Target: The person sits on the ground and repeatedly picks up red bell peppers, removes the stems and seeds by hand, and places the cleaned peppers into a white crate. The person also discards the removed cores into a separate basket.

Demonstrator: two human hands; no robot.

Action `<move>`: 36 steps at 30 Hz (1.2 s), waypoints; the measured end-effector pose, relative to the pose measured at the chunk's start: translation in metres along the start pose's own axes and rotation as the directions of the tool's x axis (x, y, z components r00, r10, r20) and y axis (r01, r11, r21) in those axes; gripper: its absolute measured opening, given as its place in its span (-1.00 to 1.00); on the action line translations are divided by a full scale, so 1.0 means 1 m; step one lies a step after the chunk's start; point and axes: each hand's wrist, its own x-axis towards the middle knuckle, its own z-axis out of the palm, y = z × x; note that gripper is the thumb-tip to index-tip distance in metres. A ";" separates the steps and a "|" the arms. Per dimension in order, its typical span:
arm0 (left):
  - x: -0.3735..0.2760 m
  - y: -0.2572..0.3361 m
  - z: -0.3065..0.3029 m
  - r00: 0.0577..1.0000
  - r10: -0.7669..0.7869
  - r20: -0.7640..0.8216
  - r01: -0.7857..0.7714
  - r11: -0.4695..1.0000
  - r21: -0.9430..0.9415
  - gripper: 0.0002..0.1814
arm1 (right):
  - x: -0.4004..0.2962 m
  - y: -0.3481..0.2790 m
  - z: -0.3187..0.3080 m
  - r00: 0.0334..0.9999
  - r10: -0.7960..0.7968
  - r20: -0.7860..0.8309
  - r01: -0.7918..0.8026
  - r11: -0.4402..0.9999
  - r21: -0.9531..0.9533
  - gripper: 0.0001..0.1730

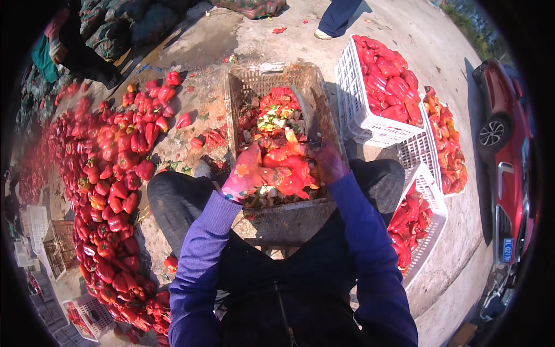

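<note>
Between my legs stands a dirty plastic crate (284,204) with pepper cores, seeds and red scraps in it. Above its near part my left hand (247,171), in a pink flowered glove, grips an opened red bell pepper (290,167). My right hand (330,162), also gloved, is at the pepper's right side. A curved metal blade (305,112) rises from near the right hand towards the crate's far end; its lower end is hard to make out, so whether the right hand holds it or the pepper is unclear.
A long heap of red bell peppers (117,195) lies at left. White crates of peppers (349,95) (433,217) stand at right, beyond them a parked red car (507,173). Full mesh sacks (130,26) and two people's legs (340,17) (86,60) are at the far side.
</note>
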 end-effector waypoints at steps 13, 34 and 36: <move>-0.002 -0.006 -0.010 0.951 0.109 -0.290 -0.061 0.984 0.166 -0.68 | 0.000 0.003 0.013 0.979 -0.014 0.205 0.072 0.957 -0.280 -0.45; -0.005 0.000 -0.013 0.918 0.278 -0.281 -0.209 0.945 0.252 -0.45 | -0.007 0.008 0.002 0.985 -0.164 0.055 0.173 0.943 -0.285 -0.50; -0.004 0.000 -0.012 0.909 0.317 -0.272 -0.244 0.931 0.270 -0.44 | -0.001 0.022 0.007 0.989 -0.135 0.054 0.131 0.988 0.076 -0.57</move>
